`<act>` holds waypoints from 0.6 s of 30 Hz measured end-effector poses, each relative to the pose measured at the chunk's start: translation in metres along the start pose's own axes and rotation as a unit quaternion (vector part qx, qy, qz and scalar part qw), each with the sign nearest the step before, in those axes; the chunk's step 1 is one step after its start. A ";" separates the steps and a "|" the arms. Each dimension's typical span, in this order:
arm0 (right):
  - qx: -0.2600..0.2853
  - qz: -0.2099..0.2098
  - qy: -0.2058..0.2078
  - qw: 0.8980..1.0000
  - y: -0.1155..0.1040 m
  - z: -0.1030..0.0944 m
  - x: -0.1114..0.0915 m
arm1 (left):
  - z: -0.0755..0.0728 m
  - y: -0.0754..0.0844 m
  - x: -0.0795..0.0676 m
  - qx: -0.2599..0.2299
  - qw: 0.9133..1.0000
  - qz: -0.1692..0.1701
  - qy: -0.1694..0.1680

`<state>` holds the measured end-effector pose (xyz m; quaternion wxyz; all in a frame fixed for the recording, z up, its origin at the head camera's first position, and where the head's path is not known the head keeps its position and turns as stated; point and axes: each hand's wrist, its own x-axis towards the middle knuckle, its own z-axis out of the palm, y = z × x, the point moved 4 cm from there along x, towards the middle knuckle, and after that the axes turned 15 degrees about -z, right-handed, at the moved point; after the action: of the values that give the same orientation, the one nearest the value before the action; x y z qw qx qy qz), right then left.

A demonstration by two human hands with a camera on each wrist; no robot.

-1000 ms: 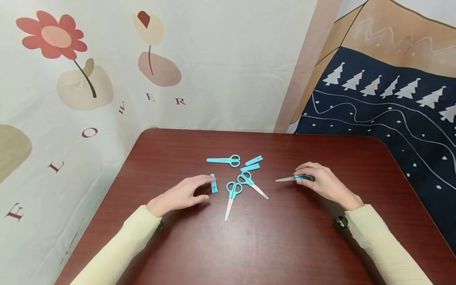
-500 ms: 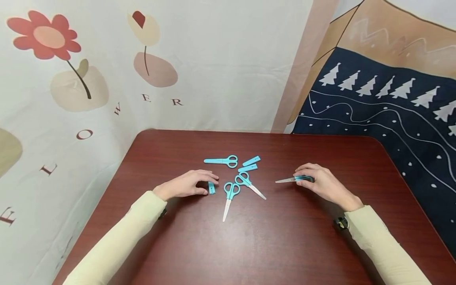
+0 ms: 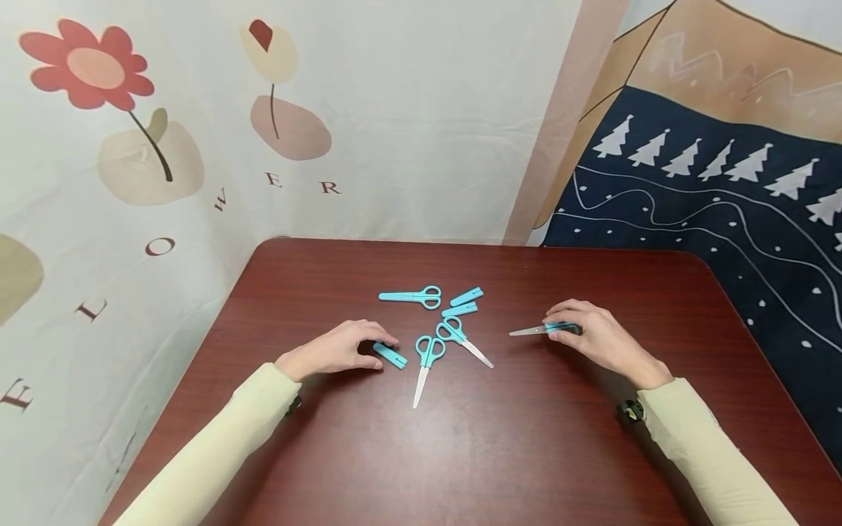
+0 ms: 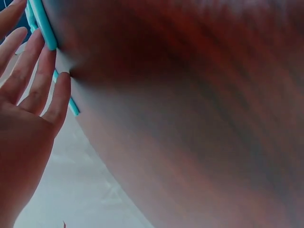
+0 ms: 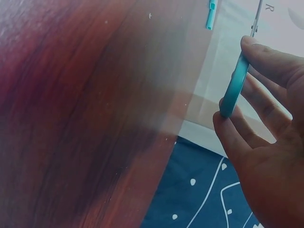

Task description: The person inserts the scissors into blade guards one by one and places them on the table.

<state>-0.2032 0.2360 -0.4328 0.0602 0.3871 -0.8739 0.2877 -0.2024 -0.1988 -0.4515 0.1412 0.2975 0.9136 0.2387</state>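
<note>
The left sleeve [image 3: 204, 453] and right sleeve [image 3: 717, 453] reach in over the reddish-brown tabletop [image 3: 421, 471]. Nearest lies 1 pair of uncovered turquoise-handled scissors [image 3: 428, 359], blades pointing toward the person. Just left of it, the left hand [image 3: 335, 349] has its fingers spread, with a turquoise blade cover [image 3: 390, 356] slanting between thumb and fingertips; whether they grip it, I cannot tell. Well to the right, the right hand [image 3: 595, 336] pinches the handles of a held pair of scissors [image 3: 536, 330] between thumb and fingers, its bare blades pointing left. Between the hands lies a slanted pair of scissors [image 3: 463, 340], also uncovered. Beyond it are 2 loose covers [image 3: 467, 296] side by side and, to their left, sheathed scissors [image 3: 409, 296]. Behind hangs a flower-printed cloth [image 3: 427, 131]; at right, a tree-printed cloth [image 3: 691, 197].
</note>
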 end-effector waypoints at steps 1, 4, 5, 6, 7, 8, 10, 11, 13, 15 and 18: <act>0.000 0.000 0.000 1.000 0.000 0.000 0.000 | 0.001 0.000 0.000 -0.006 1.000 0.002 0.001; 0.000 -0.001 0.000 1.000 -0.001 -0.001 0.001 | 0.003 0.002 0.003 -0.026 1.000 0.001 0.001; 0.000 -0.001 0.000 1.000 -0.001 -0.001 0.001 | 0.004 0.002 0.003 -0.032 0.999 0.001 0.001; -0.001 -0.001 0.000 1.000 -0.001 -0.001 0.001 | 0.005 0.002 0.004 -0.038 0.999 -0.001 -0.002; -0.001 -0.001 0.000 1.000 -0.001 -0.001 0.001 | 0.006 0.002 0.005 -0.041 0.999 -0.003 -0.004; -0.001 -0.002 0.001 1.000 -0.001 -0.001 0.001 | 0.007 0.002 0.006 -0.044 0.999 -0.004 -0.005; -0.002 -0.002 0.002 1.000 -0.001 -0.002 0.000 | 0.008 0.001 0.007 -0.050 0.999 -0.003 -0.009; -0.003 -0.002 0.002 1.000 -0.001 -0.002 0.000 | 0.009 0.001 0.007 -0.049 0.999 -0.003 -0.011; -0.004 -0.003 0.003 1.000 -0.001 -0.002 0.000 | 0.010 0.002 0.008 -0.050 0.999 -0.003 -0.013; -0.004 -0.003 0.003 1.000 -0.001 -0.002 0.000 | 0.011 0.002 0.009 -0.050 0.999 0.001 -0.011; -0.002 -0.001 0.002 1.000 -0.001 -0.002 -0.001 | 0.012 0.003 0.011 -0.043 0.999 -0.001 -0.008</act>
<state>-0.2027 0.2372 -0.4308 0.0630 0.3876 -0.8740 0.2864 -0.2046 -0.1855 -0.4617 0.1614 0.2917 0.9019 0.2748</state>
